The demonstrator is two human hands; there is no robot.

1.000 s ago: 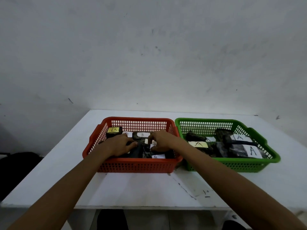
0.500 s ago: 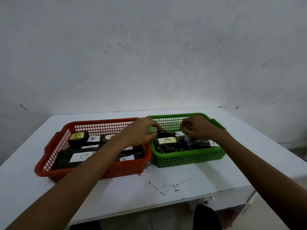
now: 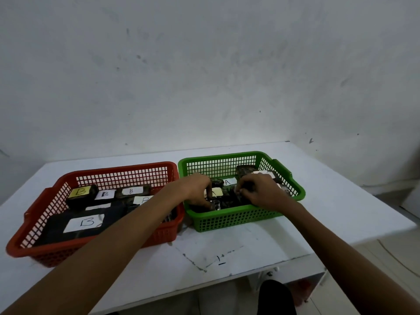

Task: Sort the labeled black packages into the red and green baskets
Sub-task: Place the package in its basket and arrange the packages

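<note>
The red basket on the left holds several black packages labelled B, among them a large flat one and a small one with a yellow label. The green basket on the right holds black packages labelled A. Both my hands are down inside the green basket. My left hand curls its fingers onto a black package with a yellow label. My right hand grips the other end of the dark package lying between the hands.
Both baskets stand side by side on a white table against a grey wall. Pen marks are drawn on the table in front of the green basket. The table's right edge drops to the floor just beyond that basket.
Both hands left the red basket, moved right over the green basket, and now have dropped into it onto the packages. My view swung right, then back a little.
</note>
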